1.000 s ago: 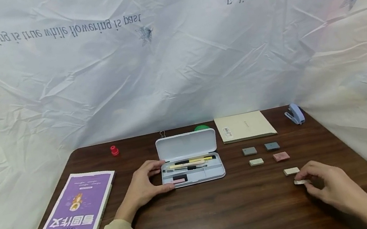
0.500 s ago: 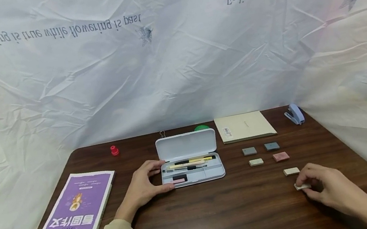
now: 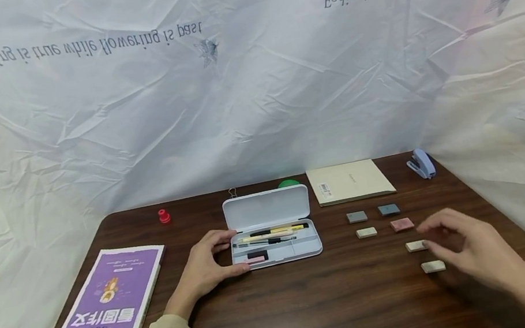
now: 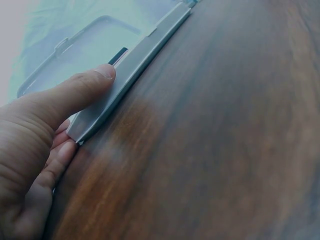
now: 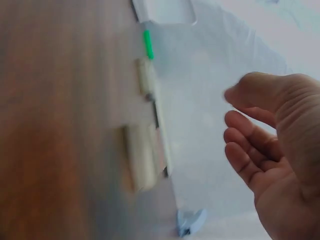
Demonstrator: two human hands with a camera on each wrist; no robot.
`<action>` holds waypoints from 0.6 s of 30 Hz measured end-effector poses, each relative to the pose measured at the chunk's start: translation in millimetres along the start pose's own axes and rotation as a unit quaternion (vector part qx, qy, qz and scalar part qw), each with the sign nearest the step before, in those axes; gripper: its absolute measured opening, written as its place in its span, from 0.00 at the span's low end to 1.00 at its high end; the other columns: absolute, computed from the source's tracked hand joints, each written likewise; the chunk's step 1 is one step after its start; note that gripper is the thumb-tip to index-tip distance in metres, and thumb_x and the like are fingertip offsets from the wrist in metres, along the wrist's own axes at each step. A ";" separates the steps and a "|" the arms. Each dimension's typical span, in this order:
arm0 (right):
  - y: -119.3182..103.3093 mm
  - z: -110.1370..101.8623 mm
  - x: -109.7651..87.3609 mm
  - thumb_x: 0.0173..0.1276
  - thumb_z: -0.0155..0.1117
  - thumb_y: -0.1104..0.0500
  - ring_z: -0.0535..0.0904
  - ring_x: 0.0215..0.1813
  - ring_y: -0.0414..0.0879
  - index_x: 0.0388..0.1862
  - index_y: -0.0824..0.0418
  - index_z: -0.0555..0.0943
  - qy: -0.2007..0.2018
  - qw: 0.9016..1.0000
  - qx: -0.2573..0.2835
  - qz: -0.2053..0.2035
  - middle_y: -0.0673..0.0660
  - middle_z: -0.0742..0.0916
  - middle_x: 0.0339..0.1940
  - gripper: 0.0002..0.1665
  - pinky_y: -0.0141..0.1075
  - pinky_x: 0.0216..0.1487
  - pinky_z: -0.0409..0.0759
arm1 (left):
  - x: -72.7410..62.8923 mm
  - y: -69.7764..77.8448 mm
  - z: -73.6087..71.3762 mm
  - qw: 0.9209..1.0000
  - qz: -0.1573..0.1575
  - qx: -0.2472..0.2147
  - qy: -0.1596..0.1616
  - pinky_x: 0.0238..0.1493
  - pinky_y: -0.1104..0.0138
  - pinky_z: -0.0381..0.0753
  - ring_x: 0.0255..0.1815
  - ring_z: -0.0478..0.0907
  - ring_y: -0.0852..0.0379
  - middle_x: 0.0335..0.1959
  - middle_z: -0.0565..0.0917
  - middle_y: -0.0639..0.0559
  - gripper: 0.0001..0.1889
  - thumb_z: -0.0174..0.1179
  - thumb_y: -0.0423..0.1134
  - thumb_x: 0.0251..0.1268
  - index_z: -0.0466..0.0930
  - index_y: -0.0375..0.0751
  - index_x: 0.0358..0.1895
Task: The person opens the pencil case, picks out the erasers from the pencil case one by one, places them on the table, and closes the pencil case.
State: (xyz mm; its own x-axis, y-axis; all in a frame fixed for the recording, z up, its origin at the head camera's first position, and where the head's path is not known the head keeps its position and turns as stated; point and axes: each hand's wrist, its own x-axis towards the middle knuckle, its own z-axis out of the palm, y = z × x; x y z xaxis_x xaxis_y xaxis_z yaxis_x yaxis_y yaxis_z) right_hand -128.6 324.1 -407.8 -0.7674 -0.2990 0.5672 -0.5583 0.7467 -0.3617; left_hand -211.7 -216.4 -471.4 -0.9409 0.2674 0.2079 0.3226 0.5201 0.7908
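My left hand (image 3: 203,265) grips the left end of a white pencil case (image 3: 306,246), thumb on its near edge and fingers at its far side. The lid (image 3: 267,208) stands open. Inside lie several pens (image 3: 270,235) and a pink-and-black eraser (image 3: 257,257). In the left wrist view the thumb (image 4: 82,92) lies over the case rim. My right hand (image 3: 478,249) hovers over the table with nothing between its parted thumb and fingers. Just left of it are two whitish eraser-like blocks, a nearer one (image 3: 433,267) and a farther one (image 3: 415,246).
Beyond these lie more small blocks: beige (image 3: 366,232), pink (image 3: 402,224), grey (image 3: 356,216) and blue-grey (image 3: 389,209). A notebook (image 3: 352,183) and blue stapler (image 3: 421,164) are at the back right. Left are a purple book (image 3: 109,308) and a red object (image 3: 163,215).
My right hand has let go of the nearer whitish block, which lies flat on the table. The hand has risen and moved slightly away, fingers parted. My left hand has not moved.
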 end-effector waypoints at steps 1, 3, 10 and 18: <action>-2.3 -0.3 6.2 0.54 0.87 0.76 0.84 0.45 0.34 0.49 0.47 0.90 0.009 1.000 0.002 0.005 0.45 0.90 0.47 0.31 0.17 0.47 0.79 | 0.0 -0.6 0.3 1.000 0.001 0.002 0.001 0.72 0.54 0.87 0.67 0.85 0.50 0.69 0.84 0.53 0.45 0.91 0.56 0.50 0.84 0.48 0.72; -7.9 0.6 18.7 0.58 0.86 0.75 0.85 0.47 0.33 0.53 0.48 0.90 0.024 1.000 0.008 0.014 0.46 0.91 0.48 0.30 0.17 0.47 0.79 | -0.2 -1.3 0.9 1.000 0.000 0.002 0.001 0.72 0.54 0.87 0.67 0.85 0.49 0.69 0.84 0.53 0.45 0.91 0.56 0.50 0.84 0.48 0.72; -32.3 20.7 64.1 0.67 0.80 0.75 0.87 0.48 0.33 0.63 0.54 0.89 0.021 0.996 0.083 0.010 0.50 0.90 0.54 0.29 0.20 0.44 0.85 | 0.4 -1.2 0.8 1.000 0.005 0.003 -0.001 0.72 0.53 0.86 0.67 0.85 0.49 0.69 0.84 0.53 0.45 0.91 0.56 0.50 0.84 0.48 0.73; -69.6 66.8 114.5 0.71 0.78 0.72 0.89 0.51 0.44 0.63 0.56 0.89 -0.016 0.985 0.166 -0.035 0.49 0.91 0.55 0.25 0.34 0.53 0.91 | 0.0 -0.3 0.4 1.000 0.001 0.002 0.002 0.72 0.52 0.86 0.67 0.85 0.50 0.69 0.84 0.53 0.45 0.91 0.56 0.50 0.84 0.48 0.72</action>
State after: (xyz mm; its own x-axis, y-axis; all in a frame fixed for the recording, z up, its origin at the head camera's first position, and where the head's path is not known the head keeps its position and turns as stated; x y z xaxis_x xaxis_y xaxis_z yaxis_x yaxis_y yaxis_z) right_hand -198.7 198.2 -367.1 -0.7300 -0.3658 0.5773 -0.6784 0.4897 -0.5476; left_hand -211.8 -216.2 -471.8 -0.9406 0.2658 0.2111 0.3245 0.5222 0.7886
